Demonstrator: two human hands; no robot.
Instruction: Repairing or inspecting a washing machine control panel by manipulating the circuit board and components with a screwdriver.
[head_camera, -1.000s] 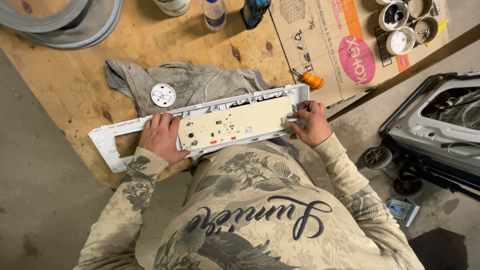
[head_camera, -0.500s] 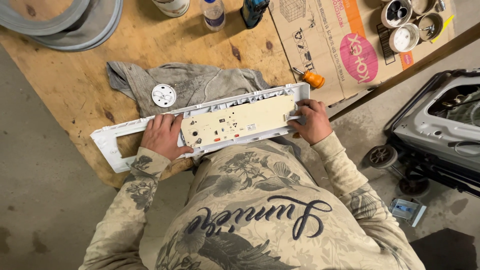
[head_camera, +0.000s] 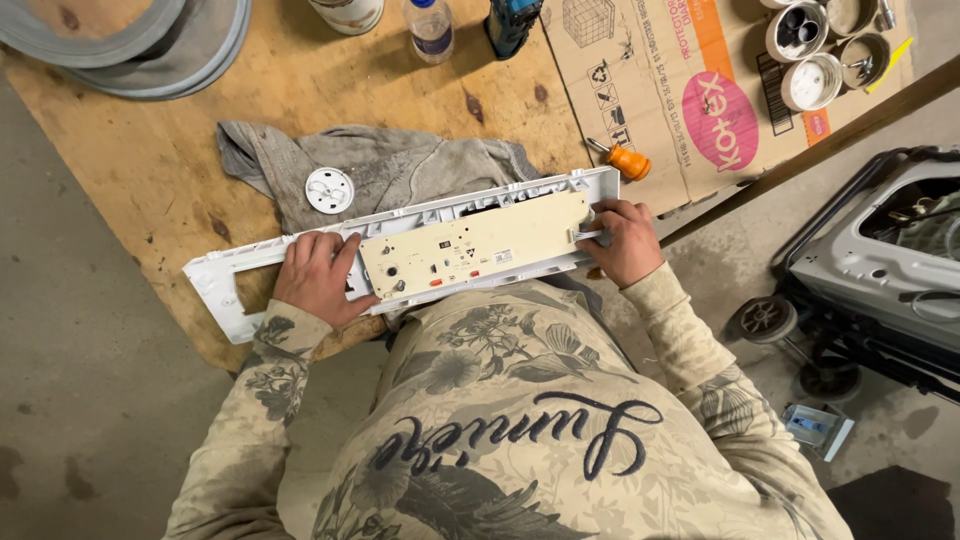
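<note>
A long white plastic control panel (head_camera: 250, 262) lies across the near edge of a plywood bench (head_camera: 300, 90), with a beige circuit board (head_camera: 480, 243) set into its back. My left hand (head_camera: 318, 277) rests flat on the panel just left of the board, fingers touching the board's left end. My right hand (head_camera: 622, 240) grips the panel's right end, fingers curled over a small white tab at the board's right edge.
A grey rag (head_camera: 390, 170) with a round white knob (head_camera: 329, 189) lies behind the panel. An orange-handled screwdriver (head_camera: 622, 158) lies on flattened cardboard (head_camera: 680, 90). Bottles, tins (head_camera: 810, 80) and a grey rubber ring (head_camera: 120, 45) sit farther back. An opened appliance (head_camera: 880, 260) stands at right.
Both hands stay on the panel. The panel and hands have shifted only slightly in the view; the right-hand fingers sit a little further onto the board's end.
</note>
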